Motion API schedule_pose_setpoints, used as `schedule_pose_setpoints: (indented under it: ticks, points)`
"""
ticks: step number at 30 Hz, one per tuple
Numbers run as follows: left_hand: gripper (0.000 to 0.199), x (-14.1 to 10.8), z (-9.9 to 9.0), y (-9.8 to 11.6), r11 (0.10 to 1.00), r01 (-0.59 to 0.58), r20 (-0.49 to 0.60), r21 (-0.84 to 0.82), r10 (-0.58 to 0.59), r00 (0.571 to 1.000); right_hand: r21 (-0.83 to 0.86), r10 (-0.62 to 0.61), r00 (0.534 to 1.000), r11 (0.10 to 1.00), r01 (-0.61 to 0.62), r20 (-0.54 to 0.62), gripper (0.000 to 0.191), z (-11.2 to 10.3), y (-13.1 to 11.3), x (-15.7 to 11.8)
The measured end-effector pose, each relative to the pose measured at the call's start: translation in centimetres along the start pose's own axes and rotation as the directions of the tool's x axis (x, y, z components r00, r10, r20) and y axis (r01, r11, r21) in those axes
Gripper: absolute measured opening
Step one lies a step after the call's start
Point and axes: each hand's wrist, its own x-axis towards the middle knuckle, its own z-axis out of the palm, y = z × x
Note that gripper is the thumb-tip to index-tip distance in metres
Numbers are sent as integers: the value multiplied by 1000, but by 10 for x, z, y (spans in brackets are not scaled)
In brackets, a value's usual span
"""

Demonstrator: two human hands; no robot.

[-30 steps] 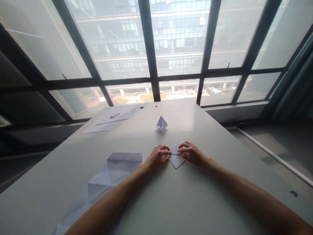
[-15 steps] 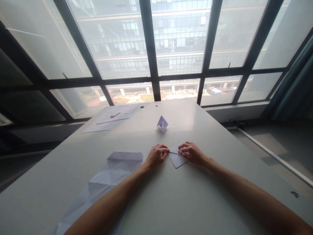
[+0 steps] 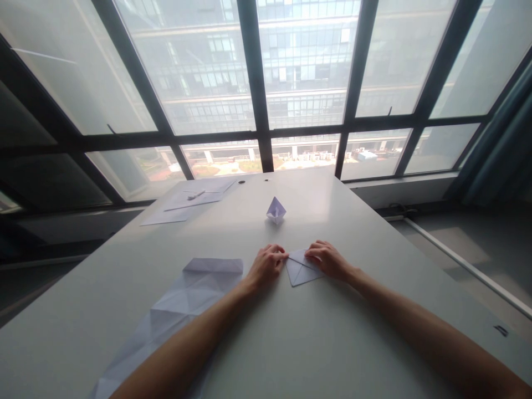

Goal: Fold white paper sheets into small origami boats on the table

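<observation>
A small folded piece of white paper (image 3: pixel 302 270) lies on the white table between my hands, its creases and a diagonal flap edge showing. My left hand (image 3: pixel 268 263) is closed at its left corner, fingertips pinched on the edge. My right hand (image 3: pixel 328 259) grips its right side, fingers bent and pressed together over the paper, hiding that corner. Just beyond stands a folded paper boat (image 3: pixel 276 210). Beside and partly under my left forearm lies a large creased sheet of paper (image 3: pixel 178 305).
Flat white sheets (image 3: pixel 174 213) rest at the table's far left, with a white pen-like object (image 3: pixel 196 195) on top. A small dark item (image 3: pixel 501 331) sits near the right edge of the table (image 3: pixel 332 343). Dark-framed windows (image 3: pixel 261 133) rise behind, and a curtain (image 3: pixel 494 144) hangs at right.
The folded paper has turned slightly, its near corner shifting left. My right fingers have drawn a little to the right, while my left hand stays nearly in place.
</observation>
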Motion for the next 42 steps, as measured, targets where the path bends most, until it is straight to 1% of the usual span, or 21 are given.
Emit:
schedule_pose_setpoints:
  ticks: [5, 8, 12, 15, 18, 25, 30, 34, 37, 39, 42]
  points:
    - [34, 1, -1, 2, 1000, -1, -3, -18, 1, 1000, 12, -4, 1000, 1000, 4, -6, 16, 1, 1, -1]
    - [37, 1, -1, 2, 998, -41, 5, -40, 41, 999, 44, -21, 1000, 999, 21, -12, 15, 0, 1, -2]
    - [29, 0, -2, 4, 994, -98, 11, -52, 98, 995, 66, -26, 1000, 997, 27, -15, 14, -2, 1, -2]
    - [25, 0, -3, 4, 995, -97, 0, -39, 97, 995, 52, -10, 1000, 999, 10, -12, 12, -2, 0, -1]
    - [25, -1, -3, 4, 995, -96, 18, -27, 97, 995, 35, 11, 1000, 999, -11, -7, 12, -2, -2, 0]
    - [30, -1, -3, 4, 994, -102, 65, -23, 104, 993, 37, 39, 999, 999, -39, -10, 11, -2, -1, -2]
    - [43, -2, -4, 5, 995, -98, 78, 2, 98, 992, 9, 74, 997, 997, -74, -12, 6, -2, -3, -2]
    - [43, -3, -7, 9, 993, -111, 104, 32, 107, 989, -19, 117, 993, 993, -117, -12, 5, -3, -5, -2]
    - [42, -3, -12, 13, 988, -156, 122, 10, 154, 981, -8, 88, 996, 996, -88, -16, 14, -4, -3, -2]
    - [41, -3, -16, 16, 975, -220, 177, -24, 221, 959, -2, 55, 998, 998, -55, -24, 20, -4, -2, -1]
    - [37, -3, -18, 18, 959, -279, 227, -53, 283, 932, 7, 34, 999, 999, -34, -20, 19, -4, -1, -1]
